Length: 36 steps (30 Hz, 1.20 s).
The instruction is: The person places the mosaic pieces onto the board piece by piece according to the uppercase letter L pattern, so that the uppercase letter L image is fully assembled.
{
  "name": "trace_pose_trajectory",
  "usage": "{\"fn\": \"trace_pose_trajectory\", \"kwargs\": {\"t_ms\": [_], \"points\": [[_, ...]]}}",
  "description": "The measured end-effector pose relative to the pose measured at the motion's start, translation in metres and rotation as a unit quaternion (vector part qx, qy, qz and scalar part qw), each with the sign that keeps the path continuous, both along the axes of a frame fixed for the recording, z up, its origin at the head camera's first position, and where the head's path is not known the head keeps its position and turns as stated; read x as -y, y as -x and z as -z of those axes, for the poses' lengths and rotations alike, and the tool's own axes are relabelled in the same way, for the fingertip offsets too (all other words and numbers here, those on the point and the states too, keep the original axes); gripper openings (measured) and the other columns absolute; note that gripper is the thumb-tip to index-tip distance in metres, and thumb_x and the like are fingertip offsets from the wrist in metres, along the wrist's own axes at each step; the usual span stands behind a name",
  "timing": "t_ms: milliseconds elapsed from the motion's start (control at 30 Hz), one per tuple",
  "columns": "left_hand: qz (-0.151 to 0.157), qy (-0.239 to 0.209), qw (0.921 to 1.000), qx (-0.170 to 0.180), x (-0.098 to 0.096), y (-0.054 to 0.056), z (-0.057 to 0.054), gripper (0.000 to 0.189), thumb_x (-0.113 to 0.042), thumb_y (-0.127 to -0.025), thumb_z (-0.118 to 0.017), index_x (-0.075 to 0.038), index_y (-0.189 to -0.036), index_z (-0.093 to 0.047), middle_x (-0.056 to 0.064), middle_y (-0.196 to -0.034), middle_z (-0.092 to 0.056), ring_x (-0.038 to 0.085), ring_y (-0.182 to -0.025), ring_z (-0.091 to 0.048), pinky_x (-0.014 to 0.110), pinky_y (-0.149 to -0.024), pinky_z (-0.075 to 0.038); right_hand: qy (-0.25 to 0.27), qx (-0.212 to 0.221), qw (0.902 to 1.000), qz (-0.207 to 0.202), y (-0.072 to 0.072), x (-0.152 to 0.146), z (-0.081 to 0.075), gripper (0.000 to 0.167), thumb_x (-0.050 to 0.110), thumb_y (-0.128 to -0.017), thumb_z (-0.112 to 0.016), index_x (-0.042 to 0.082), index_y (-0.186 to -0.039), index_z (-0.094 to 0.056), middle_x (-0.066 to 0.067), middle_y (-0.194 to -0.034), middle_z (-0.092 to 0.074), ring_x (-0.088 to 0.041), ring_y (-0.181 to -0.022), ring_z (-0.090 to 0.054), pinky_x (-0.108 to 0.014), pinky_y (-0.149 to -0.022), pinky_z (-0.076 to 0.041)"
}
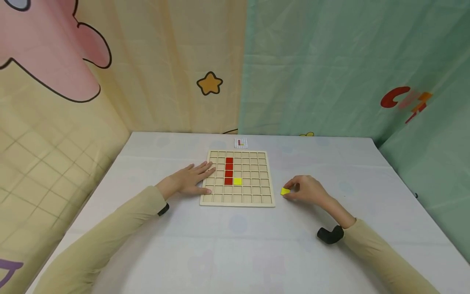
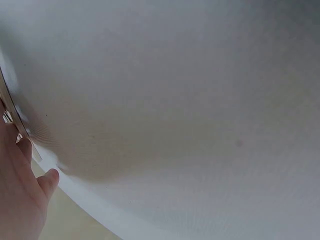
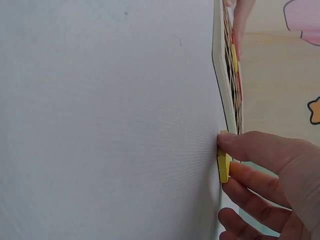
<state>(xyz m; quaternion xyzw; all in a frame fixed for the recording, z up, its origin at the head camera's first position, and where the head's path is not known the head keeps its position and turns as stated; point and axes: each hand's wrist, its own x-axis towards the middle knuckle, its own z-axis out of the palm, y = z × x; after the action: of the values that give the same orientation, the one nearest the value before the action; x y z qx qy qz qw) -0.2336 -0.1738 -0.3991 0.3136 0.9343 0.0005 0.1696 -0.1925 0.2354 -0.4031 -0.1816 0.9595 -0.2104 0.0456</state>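
Note:
A pale wooden grid board [image 1: 253, 200] lies on the table, with several red squares [image 1: 229, 167] in one column and a yellow square [image 1: 237, 181] beside the lowest red one. My left hand [image 1: 189, 179] rests with spread fingers on the board's left edge; the left wrist view shows part of this hand [image 2: 22, 190] at the board's side. Just right of the board, my right hand [image 1: 306, 190] pinches a yellow tile [image 1: 284, 191] between thumb and fingers. In the right wrist view the yellow tile [image 3: 223, 167] is close to the tabletop, near the board's edge.
A small card [image 1: 240, 143] printed with a grid pattern lies behind the board. The white-covered table [image 1: 235, 245] extends around it, up to yellow and green curtains [image 1: 312, 73] at the back and sides. Each wrist wears a black device [image 1: 330, 235].

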Motion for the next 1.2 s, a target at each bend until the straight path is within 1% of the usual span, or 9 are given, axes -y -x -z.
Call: {"fn": "trace_pose_trajectory", "kwargs": {"t_ms": [200,367,567,733,967,1033,1200], "points": [[-0.003,0.003,1.0,0.006,0.002,0.0,0.002,0.088,-0.065,-0.091,-0.044,-0.019,-0.156,-0.006,0.007,-0.164,0.0,0.028,-0.151,-0.002,0.058,-0.119,-0.01,-0.005,-0.011,0.9999,-0.009,0.002,0.004,-0.001,0.025,0.027,-0.075,-0.081,0.012,-0.095,-0.076,0.003,-0.087,-0.072,-0.01,-0.073,-0.055,-0.025,-0.064,-0.044],[-0.002,0.003,1.0,0.006,0.003,0.001,0.005,0.088,-0.066,-0.091,-0.043,-0.02,-0.156,-0.006,0.005,-0.164,0.001,0.026,-0.151,-0.001,0.056,-0.119,-0.009,-0.002,-0.026,0.9995,-0.015,0.002,0.009,-0.004,0.025,0.027,-0.076,-0.08,0.013,-0.096,-0.076,0.002,-0.09,-0.072,-0.012,-0.076,-0.057,-0.025,-0.063,-0.045],[-0.001,0.001,1.0,0.004,0.003,0.001,0.005,0.088,-0.066,-0.091,-0.043,-0.02,-0.156,-0.006,0.005,-0.164,0.0,0.027,-0.151,-0.001,0.056,-0.119,-0.01,-0.012,-0.038,0.999,-0.02,0.003,0.023,-0.011,0.026,0.028,-0.078,-0.078,0.014,-0.1,-0.075,0.001,-0.097,-0.073,-0.014,-0.08,-0.059,-0.025,-0.063,-0.046],[-0.003,-0.002,1.0,0.005,0.003,0.001,0.004,0.088,-0.067,-0.091,-0.043,-0.021,-0.156,-0.006,0.005,-0.164,0.001,0.026,-0.151,-0.001,0.056,-0.119,-0.01,-0.015,-0.045,0.9986,-0.022,0.007,0.036,-0.013,0.027,0.029,-0.078,-0.078,0.015,-0.101,-0.074,0.001,-0.094,-0.072,-0.014,-0.077,-0.059,-0.024,-0.059,-0.043],[-0.001,0.008,1.0,0.002,0.003,0.002,0.007,0.088,-0.068,-0.091,-0.041,-0.022,-0.156,-0.004,0.004,-0.164,0.002,0.025,-0.151,0.0,0.056,-0.12,-0.01,0.007,-0.054,0.998,-0.033,0.018,0.057,-0.008,0.029,0.031,-0.077,-0.079,0.015,-0.101,-0.075,0.002,-0.091,-0.071,-0.01,-0.073,-0.056,-0.022,-0.057,-0.041],[0.001,0.009,1.0,0.001,0.003,0.002,0.006,0.088,-0.067,-0.091,-0.041,-0.021,-0.156,-0.004,0.005,-0.164,0.002,0.025,-0.151,0.0,0.056,-0.12,-0.01,0.019,-0.054,0.9977,-0.035,0.021,0.064,-0.007,0.03,0.03,-0.076,-0.08,0.014,-0.102,-0.075,0.001,-0.091,-0.072,-0.011,-0.072,-0.056,-0.022,-0.057,-0.041],[0.001,0.006,1.0,0.0,0.001,0.001,0.002,0.088,-0.066,-0.091,-0.042,-0.021,-0.156,-0.004,0.005,-0.164,0.001,0.026,-0.151,-0.001,0.056,-0.12,-0.01,0.046,-0.045,0.9976,-0.027,0.028,0.08,-0.005,0.033,0.032,-0.075,-0.082,0.012,-0.101,-0.076,-0.001,-0.09,-0.073,-0.01,-0.066,-0.053,-0.022,-0.054,-0.039]]}}
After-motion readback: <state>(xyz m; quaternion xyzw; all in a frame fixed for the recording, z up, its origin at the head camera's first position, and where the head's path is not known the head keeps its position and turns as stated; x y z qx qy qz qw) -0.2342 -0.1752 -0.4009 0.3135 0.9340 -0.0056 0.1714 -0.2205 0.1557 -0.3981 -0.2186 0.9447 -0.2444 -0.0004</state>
